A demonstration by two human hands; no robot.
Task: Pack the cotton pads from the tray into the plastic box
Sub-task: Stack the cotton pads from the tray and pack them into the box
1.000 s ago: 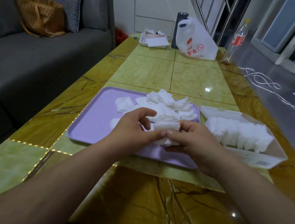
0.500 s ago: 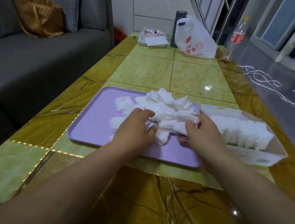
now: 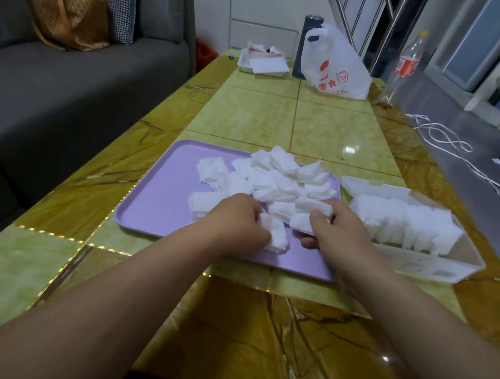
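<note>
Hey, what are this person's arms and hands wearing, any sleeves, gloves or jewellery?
Nothing shows on them. The left hand and right hand are bare, with no gloves and no rings visible. The left forearm and right forearm are uncovered down to the frame's edge, with no sleeve, watch or bracelet in view.

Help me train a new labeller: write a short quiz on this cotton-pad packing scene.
1. True or false: the plastic box already holds cotton pads.
2. Seen from the person, the purple tray lies: A) left of the box, B) right of the box, C) inside the box.
3. What do the left hand and the right hand each grip?
Key: 1 true; 2 A; 3 cotton pads, over the tray.
</note>
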